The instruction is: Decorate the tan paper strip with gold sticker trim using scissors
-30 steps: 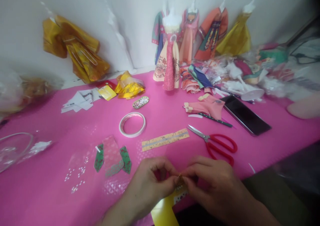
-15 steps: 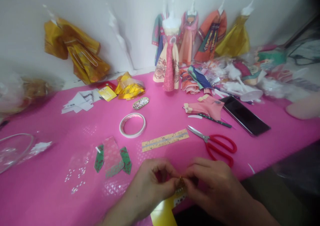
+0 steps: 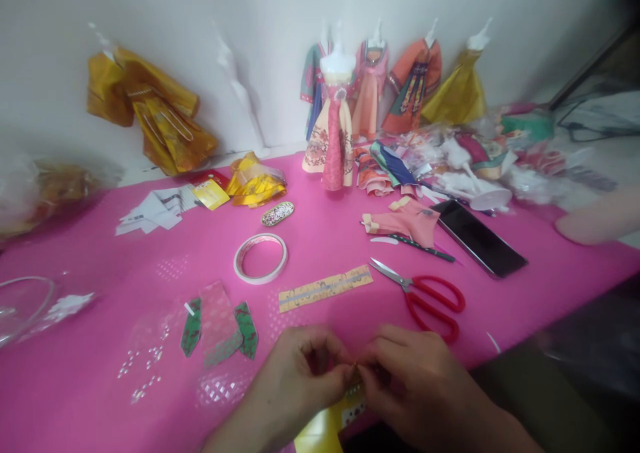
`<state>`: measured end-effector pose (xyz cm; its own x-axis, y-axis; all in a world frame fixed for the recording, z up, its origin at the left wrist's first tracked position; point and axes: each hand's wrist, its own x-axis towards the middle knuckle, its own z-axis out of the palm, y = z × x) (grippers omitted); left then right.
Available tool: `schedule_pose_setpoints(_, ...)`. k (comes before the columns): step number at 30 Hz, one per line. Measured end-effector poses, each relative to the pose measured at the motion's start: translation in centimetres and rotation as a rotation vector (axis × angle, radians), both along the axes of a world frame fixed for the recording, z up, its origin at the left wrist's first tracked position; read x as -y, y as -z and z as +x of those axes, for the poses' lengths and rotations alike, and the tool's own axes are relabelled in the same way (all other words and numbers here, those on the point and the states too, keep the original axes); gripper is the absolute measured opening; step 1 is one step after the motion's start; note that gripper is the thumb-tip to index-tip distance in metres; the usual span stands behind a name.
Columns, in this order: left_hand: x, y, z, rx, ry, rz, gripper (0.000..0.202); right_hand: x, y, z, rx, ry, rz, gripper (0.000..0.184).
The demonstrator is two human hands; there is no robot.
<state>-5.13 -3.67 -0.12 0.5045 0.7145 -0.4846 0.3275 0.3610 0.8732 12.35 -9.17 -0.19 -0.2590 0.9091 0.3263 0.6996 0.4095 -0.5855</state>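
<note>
My left hand (image 3: 307, 366) and my right hand (image 3: 407, 376) meet at the front edge of the table, fingertips almost touching. Thumb and forefinger of each are pinched on a small gold-brown piece (image 3: 355, 371), largely covered by the fingers. Just beneath it shows a glossy yellow sheet-like thing (image 3: 317, 429) with a pale, dotted part; its kind is unclear. A tan patterned strip with a grey line (image 3: 325, 287) lies flat beyond my hands. Red-handled scissors (image 3: 420, 296) rest beyond my right hand. Pink and green fabric pieces (image 3: 220, 323) lie left of my left hand.
On the pink table (image 3: 165, 259) are a tape roll (image 3: 239, 266), a small oval case (image 3: 277, 213), a pink doll garment (image 3: 407, 219) and a phone (image 3: 483, 239). Dressed doll forms (image 3: 333, 126) stand along the wall. Another person's arm (image 3: 600, 219) rests at the right.
The view has shifted slightly, so the table things sit a little lower and further left. Both hands keep their pinch, with fingertips slightly closer together.
</note>
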Motion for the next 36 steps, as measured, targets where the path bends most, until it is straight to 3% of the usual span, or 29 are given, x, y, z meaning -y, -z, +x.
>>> schedule_pose_setpoints(6,0.0,0.8,-0.2,0.01,-0.015,-0.003,0.022,-0.2,0.0,-0.2,0.021,0.004,0.021,0.023)
schedule_pose_setpoints(11,-0.2,0.4,-0.4,0.033,-0.016,-0.024,0.022,-0.5,-0.1,-0.2,0.027,0.025,0.048,0.023)
schedule_pose_setpoints(21,-0.3,0.6,-0.5,0.141,-0.082,-0.079,0.034,-1.1,-0.8,0.4,-0.041,-0.032,-0.071,0.02)
schedule_pose_setpoints(25,-0.5,0.2,-0.6,0.145,-0.094,-0.117,0.03,-1.2,-1.1,0.3,-0.039,-0.017,-0.031,0.02)
schedule_pose_setpoints(32,-0.6,1.8,-1.2,0.195,-0.09,-0.076,0.026,-1.0,-0.9,0.3,0.007,-0.032,0.063,0.023)
schedule_pose_setpoints(36,-0.5,1.8,-1.1,0.229,-0.11,-0.116,0.03,-0.9,-1.2,0.4,0.09,-0.073,0.092,0.027)
